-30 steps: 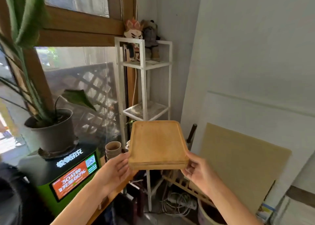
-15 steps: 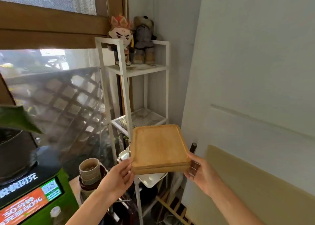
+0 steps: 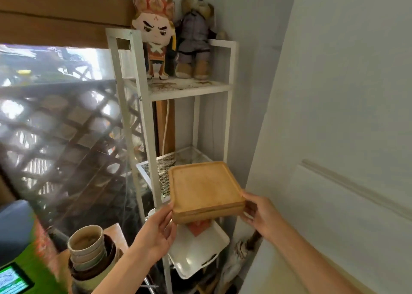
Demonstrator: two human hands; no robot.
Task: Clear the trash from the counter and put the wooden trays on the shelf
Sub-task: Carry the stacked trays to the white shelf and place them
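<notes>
Wooden trays [image 3: 205, 190], stacked, are hovering level before the white shelf's [image 3: 156, 137] mesh middle tier, left hand [image 3: 156, 233] and right hand [image 3: 259, 214] pinching opposite near corners; 2 plush dolls [image 3: 174, 37] are standing on top.

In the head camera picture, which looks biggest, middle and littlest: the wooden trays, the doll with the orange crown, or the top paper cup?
1. Square wooden trays, held by left hand and right hand; they are nearest the camera, which inflates them.
2. Plush doll with orange crown.
3. Top brown paper cup.
</notes>
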